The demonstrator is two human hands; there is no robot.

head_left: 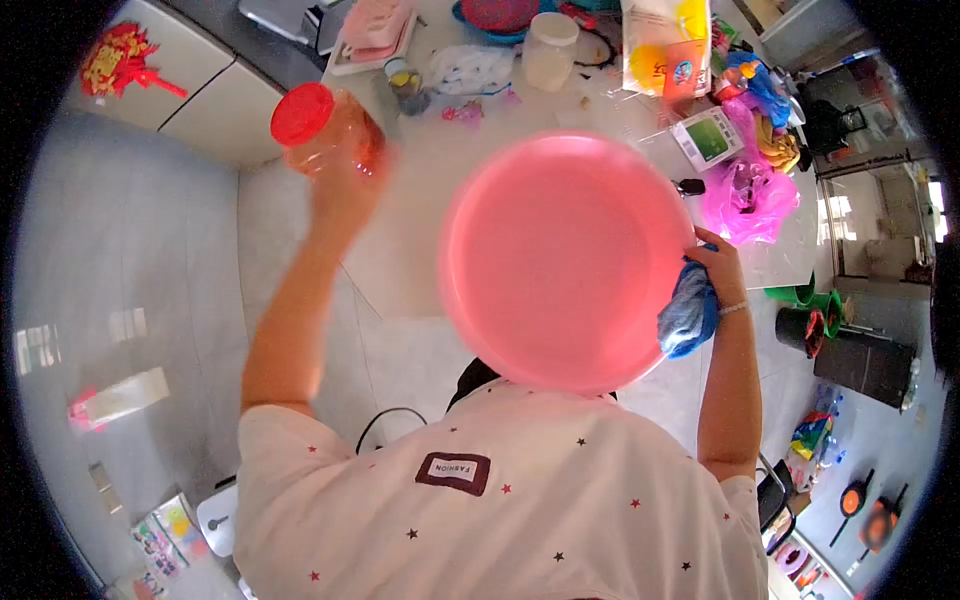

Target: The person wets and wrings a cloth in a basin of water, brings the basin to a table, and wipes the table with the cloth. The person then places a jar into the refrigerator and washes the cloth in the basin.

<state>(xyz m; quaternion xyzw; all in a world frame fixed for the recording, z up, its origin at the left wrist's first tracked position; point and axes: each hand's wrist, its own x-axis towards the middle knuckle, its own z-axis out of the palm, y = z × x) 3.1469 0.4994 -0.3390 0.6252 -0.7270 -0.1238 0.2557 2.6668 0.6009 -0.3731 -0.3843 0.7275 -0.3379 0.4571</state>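
Note:
My left hand, blurred by motion, is closed around a clear plastic jar with a red lid, held up at the table's left edge. Something reddish shows in the jar, but I cannot make out what. My right hand grips the right rim of a large pink basin, which is tilted so that its bare inside faces up at me. Bunched under that same hand is a blue and grey cloth, hanging against the basin's side. The basin covers part of the table and the front of my body.
On the white table stand a lidded tub, a small bottle and a pink container. A display device and a magenta bag lie at the right. Green buckets are on the floor.

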